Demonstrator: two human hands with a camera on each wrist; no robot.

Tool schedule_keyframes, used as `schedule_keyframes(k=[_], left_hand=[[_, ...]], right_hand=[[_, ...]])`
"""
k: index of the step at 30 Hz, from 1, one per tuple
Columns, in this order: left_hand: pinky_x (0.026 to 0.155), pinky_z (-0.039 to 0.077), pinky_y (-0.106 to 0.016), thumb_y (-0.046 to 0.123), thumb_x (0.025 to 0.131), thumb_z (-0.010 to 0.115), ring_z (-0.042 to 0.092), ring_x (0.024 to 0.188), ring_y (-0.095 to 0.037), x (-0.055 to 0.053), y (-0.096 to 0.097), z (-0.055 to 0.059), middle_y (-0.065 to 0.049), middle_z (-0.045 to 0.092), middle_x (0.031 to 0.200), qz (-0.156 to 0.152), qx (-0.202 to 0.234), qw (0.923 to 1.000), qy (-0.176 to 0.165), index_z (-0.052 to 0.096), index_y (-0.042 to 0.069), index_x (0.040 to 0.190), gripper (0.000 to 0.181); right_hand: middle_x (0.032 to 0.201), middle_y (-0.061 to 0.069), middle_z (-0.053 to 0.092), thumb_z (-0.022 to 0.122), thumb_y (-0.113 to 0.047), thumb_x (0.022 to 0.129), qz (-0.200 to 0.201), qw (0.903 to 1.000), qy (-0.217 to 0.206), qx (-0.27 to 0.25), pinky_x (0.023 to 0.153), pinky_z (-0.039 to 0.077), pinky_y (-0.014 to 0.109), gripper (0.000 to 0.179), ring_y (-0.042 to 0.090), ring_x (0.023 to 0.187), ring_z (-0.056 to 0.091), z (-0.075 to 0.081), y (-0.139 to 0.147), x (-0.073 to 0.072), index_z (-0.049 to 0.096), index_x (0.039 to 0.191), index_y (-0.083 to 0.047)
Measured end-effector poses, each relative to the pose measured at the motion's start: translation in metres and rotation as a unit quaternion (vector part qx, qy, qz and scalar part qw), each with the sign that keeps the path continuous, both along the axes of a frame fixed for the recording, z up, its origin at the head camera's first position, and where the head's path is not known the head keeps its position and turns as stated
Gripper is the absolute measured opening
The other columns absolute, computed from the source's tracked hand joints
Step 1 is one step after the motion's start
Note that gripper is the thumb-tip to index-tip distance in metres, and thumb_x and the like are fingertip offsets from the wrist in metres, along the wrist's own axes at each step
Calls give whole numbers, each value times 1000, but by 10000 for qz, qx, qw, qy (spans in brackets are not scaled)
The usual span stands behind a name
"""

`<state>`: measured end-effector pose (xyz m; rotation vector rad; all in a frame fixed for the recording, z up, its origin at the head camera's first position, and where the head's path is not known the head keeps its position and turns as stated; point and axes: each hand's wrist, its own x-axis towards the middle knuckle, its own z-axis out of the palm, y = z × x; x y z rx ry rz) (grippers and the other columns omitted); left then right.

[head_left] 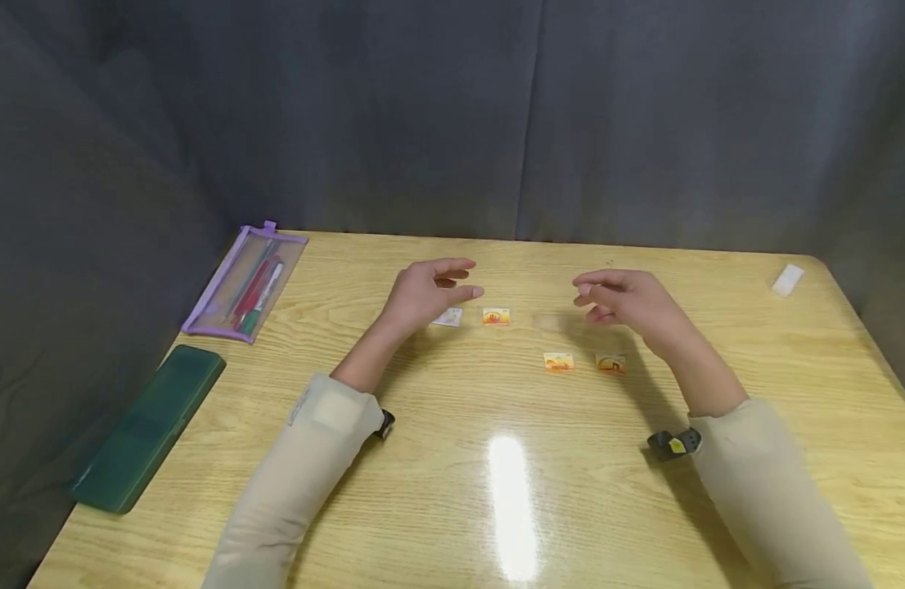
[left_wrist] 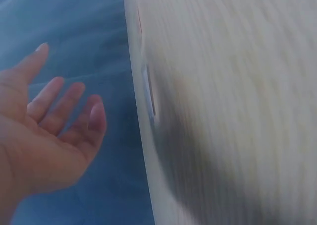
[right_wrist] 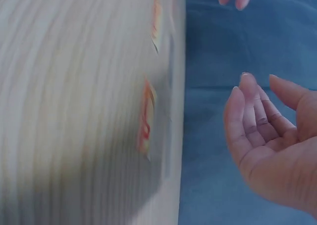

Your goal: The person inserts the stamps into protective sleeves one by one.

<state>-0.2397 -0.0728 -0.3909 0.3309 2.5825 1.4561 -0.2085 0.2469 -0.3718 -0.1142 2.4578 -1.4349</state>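
My left hand hovers over the table with its fingers loosely bent and nothing held. Partly behind it lies a small whitish card. To its right is a small yellow-and-orange picture card. Raised on the other side is my right hand, its fingers softly curved around empty air. Below the right hand, nearer me, two similar cards lie side by side: a left one and a right one. A faint clear flat piece rests beside the right hand's shadow.
At the left stand a purple-edged mesh pouch with pens inside and a dark green case. A white block sits near the far right corner. Behind the wooden table hangs a dark curtain.
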Motion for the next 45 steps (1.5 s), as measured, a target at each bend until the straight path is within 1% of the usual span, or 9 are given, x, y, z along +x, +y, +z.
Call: schedule_keyframes(k=[6, 10, 13, 17, 21, 27, 31, 38, 45], left_hand=[[110, 48, -43, 39, 90, 78, 56, 135, -20, 3, -3, -3, 8, 64, 141, 74, 39, 9999, 147, 64, 29, 138, 51], [112, 45, -45, 42, 89, 78, 48, 143, -22, 7, -1, -4, 9, 56, 150, -20, -204, 9997, 116, 61, 35, 141, 55], [114, 44, -47, 46, 88, 78, 43, 147, -25, 9, 2, -5, 5, 51, 155, -192, -536, 9982, 190, 56, 38, 144, 61], [127, 20, -55, 50, 86, 78, 32, 153, -28, 9, 10, -8, -5, 62, 143, -339, -916, 9945, 384, 54, 36, 146, 66], [126, -2, -63, 52, 86, 78, 22, 157, -31, 8, 22, -10, -4, 67, 137, -364, -1189, 9909, 508, 55, 36, 146, 66], [125, 2, -67, 52, 89, 75, 25, 156, -32, 10, 41, -11, 1, 64, 141, -495, -1867, 9795, 572, 55, 38, 145, 62], [125, 8, -68, 51, 91, 73, 31, 153, -32, 12, 52, -12, 5, 67, 138, -641, -2426, 9655, 694, 57, 38, 143, 56], [124, 11, -67, 52, 91, 72, 33, 152, -31, 12, 72, -11, 10, 58, 148, -886, -2924, 9494, 733, 61, 38, 140, 52], [126, 11, -65, 53, 90, 73, 31, 153, -27, 9, 87, -12, 11, 54, 151, -895, -3476, 9313, 611, 63, 42, 136, 49]], right_hand=[[107, -10, 71, 53, -29, 106, -177, 9995, 193, -151, 85, 60, 24, 47, 9, 94, 72, 1, 21, 13, 52, 143, 0], [130, 1, 68, 57, -38, 104, -96, 9998, 63, 141, 102, 55, 36, 53, 16, 115, 68, -3, 26, 21, 52, 147, -9], [151, 7, 55, 63, -45, 100, -2, 9991, 20, 422, 115, 42, 53, 62, 28, 139, 52, -5, 28, 25, 48, 151, -15], [162, 7, 40, 69, -48, 95, 189, 9975, 48, 677, 119, 31, 64, 70, 38, 152, 30, -7, 31, 30, 46, 154, -18], [165, 9, 33, 69, -44, 96, 319, 9966, -23, 754, 119, 27, 67, 65, 44, 153, 25, -9, 34, 34, 48, 152, -19], [162, 12, 38, 68, -35, 98, 578, 9930, 57, 1028, 116, 35, 66, 53, 47, 149, 31, -13, 30, 39, 54, 147, -19], [156, 12, 48, 70, -37, 97, 685, 9840, 375, 1604, 115, 36, 65, 49, 45, 147, 37, -15, 23, 40, 60, 142, -21], [153, 16, 51, 72, -30, 95, 953, 9692, 686, 2167, 113, 38, 66, 45, 45, 144, 41, -18, 10, 38, 64, 138, -18], [140, 19, 62, 79, -25, 90, 1285, 9531, 1343, 2387, 103, 49, 59, 36, 41, 122, 62, -22, -2, 36, 73, 124, -15]])
